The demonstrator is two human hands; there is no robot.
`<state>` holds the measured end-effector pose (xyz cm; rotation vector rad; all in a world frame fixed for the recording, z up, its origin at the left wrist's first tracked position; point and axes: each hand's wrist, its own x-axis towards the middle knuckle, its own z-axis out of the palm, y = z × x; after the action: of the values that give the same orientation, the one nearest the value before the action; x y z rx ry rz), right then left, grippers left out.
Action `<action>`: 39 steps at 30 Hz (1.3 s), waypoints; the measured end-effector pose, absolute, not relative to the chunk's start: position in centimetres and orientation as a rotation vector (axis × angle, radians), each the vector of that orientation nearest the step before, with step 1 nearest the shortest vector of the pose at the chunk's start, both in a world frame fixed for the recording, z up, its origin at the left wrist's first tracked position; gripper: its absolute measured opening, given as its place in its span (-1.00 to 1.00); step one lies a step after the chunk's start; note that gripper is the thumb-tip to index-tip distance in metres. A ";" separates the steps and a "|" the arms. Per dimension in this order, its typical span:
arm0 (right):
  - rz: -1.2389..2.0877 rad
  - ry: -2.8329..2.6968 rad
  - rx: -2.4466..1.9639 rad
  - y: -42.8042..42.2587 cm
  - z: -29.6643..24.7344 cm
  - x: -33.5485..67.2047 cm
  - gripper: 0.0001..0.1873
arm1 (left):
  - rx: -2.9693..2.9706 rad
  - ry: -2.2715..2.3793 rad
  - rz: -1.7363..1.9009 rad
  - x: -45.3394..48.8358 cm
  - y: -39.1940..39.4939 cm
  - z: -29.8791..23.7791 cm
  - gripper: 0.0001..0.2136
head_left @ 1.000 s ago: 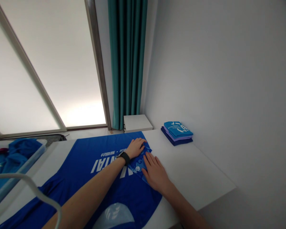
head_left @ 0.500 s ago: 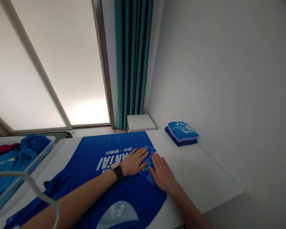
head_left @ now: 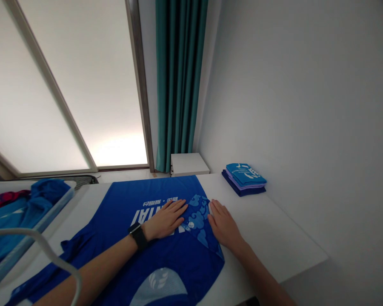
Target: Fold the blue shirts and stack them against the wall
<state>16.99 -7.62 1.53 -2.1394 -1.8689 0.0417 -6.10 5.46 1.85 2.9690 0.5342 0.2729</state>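
Observation:
A blue T-shirt [head_left: 140, 250] with white lettering lies spread flat on the white table [head_left: 274, 238]. Its right sleeve [head_left: 198, 221], printed with pale cloud shapes, is folded inward over the shirt body. My left hand [head_left: 164, 219], with a dark watch on the wrist, rests flat on the shirt just left of the folded sleeve. My right hand [head_left: 223, 225] lies flat at the sleeve's right edge, partly on the table. Both hands have fingers stretched out and hold nothing.
A stack of folded blue and purple shirts [head_left: 245, 178] sits by the wall at the table's far right. A clear bin of blue clothes [head_left: 22, 212] stands at the left. A white cable [head_left: 51, 259] arcs across the lower left. A small white cabinet [head_left: 188, 163] and teal curtain [head_left: 177, 80] stand behind.
My left hand slid back off the sleeve toward me and to the left, uncovering the folded sleeve. My right hand shifted a little right to the sleeve's edge.

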 end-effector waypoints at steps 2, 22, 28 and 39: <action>0.018 -1.922 -2.102 -7.3 1.7 15.7 -0.39 | 2.973 0.542 0.284 -6.2 5.3 1.8 -0.54; 0.149 -1.722 -1.847 -3.5 -0.4 22.9 -0.67 | 2.903 0.564 0.384 -6.3 4.9 2.1 -0.56; 0.192 -1.742 -1.826 -0.9 0.2 22.8 -0.78 | 2.894 0.562 0.385 -6.3 4.9 2.1 -0.55; 0.138 -1.729 -1.848 -1.0 -1.0 22.6 -0.84 | 2.885 0.573 0.375 -6.3 5.0 2.0 -0.56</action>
<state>22.58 -0.99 -0.97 -1.8476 -1.7286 0.1385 -6.28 4.97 2.03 2.8855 0.5728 0.3748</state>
